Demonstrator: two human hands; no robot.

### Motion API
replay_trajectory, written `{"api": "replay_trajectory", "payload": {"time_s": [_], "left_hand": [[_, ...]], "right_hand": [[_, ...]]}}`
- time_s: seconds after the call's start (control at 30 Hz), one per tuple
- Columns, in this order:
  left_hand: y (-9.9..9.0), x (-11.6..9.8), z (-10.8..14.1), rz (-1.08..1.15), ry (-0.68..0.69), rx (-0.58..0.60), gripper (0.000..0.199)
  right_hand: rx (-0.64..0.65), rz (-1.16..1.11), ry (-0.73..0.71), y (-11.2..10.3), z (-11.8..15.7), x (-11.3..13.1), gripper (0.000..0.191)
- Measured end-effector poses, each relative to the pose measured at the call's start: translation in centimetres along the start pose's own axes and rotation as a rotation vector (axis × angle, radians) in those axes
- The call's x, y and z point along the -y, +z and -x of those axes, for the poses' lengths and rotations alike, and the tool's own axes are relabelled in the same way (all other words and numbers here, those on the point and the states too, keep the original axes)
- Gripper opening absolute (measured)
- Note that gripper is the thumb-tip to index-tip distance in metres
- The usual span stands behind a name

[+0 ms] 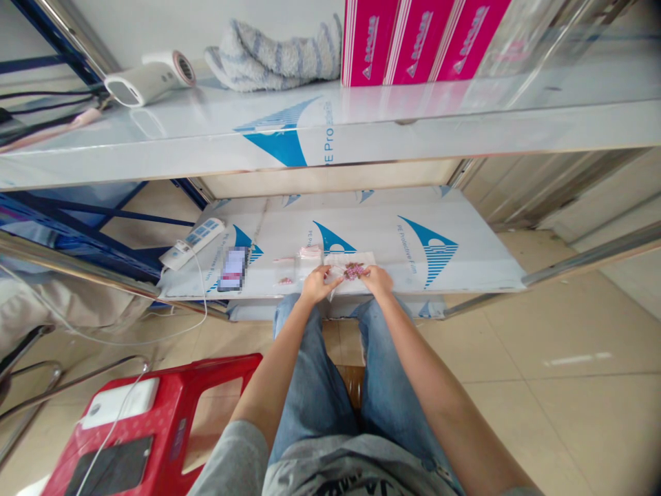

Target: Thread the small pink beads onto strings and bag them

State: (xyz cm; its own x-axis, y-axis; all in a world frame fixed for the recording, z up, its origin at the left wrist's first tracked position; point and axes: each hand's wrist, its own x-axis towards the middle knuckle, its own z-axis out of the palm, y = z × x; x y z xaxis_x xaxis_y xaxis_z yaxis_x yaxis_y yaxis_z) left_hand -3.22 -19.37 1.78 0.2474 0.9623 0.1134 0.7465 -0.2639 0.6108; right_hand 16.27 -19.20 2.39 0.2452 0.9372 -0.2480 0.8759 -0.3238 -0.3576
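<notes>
A small cluster of pink-purple beads point(354, 271) lies between my hands at the front of the lower shelf, over a clear plastic bag point(368, 257). My left hand point(316, 284) is at the bag's left side, fingers curled and closed on its edge, thumb pointing toward the cluster. From the right, my right hand point(379, 280) pinches the cluster's edge with thumb and forefinger. Just left of my left hand are a stack of small clear zip bags point(310, 254) and another small bag point(284, 280) with some pink pieces in it. Whether the beads are strung is too small to tell.
The film-covered lower shelf point(485, 265) holds a phone point(233, 269) and a power strip point(199, 238). Above it, the upper shelf point(180, 155) carries a hair dryer point(149, 77), a striped towel point(284, 58) and pink boxes point(413, 41). A red stool point(178, 420) stands lower left.
</notes>
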Motion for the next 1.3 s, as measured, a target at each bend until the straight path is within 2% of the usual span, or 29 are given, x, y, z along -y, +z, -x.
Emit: {"api": "replay_trajectory", "payload": {"time_s": [0.27, 0.37, 0.53, 0.67, 0.87, 1.07, 1.23, 1.3], "left_hand": [[0.1, 0.3, -0.1, -0.007, 0.024, 0.005, 0.057], [0.2, 0.4, -0.1, 0.002, 0.030, 0.006, 0.059], [0.2, 0.3, -0.1, 0.012, 0.047, 0.013, 0.058], [0.0, 0.2, 0.0, 0.005, 0.085, 0.015, 0.060], [-0.2, 0.1, 0.0, 0.003, 0.090, 0.028, 0.059], [-0.1, 0.1, 0.0, -0.006, 0.086, 0.032, 0.058], [0.0, 0.1, 0.0, -0.007, 0.076, 0.012, 0.057], [0.0, 0.0, 0.0, 0.003, 0.061, 0.003, 0.057]], "right_hand": [[-0.030, -0.048, -0.056, 0.0, -0.1, -0.3, 0.025], [-0.037, -0.229, -0.090, 0.5, -0.7, -0.5, 0.024], [0.007, -0.588, -0.251, 1.9, -1.5, -0.3, 0.023], [0.091, -0.712, -0.324, 2.4, -1.3, 0.5, 0.019], [0.080, -0.713, -0.325, 2.3, -0.7, 1.5, 0.017], [0.080, -0.731, -0.303, 2.3, -0.8, 1.4, 0.020], [-0.092, -0.546, -0.143, 1.5, -1.0, 0.5, 0.023], [-0.111, -0.434, -0.064, 1.1, -1.0, 0.0, 0.021]]}}
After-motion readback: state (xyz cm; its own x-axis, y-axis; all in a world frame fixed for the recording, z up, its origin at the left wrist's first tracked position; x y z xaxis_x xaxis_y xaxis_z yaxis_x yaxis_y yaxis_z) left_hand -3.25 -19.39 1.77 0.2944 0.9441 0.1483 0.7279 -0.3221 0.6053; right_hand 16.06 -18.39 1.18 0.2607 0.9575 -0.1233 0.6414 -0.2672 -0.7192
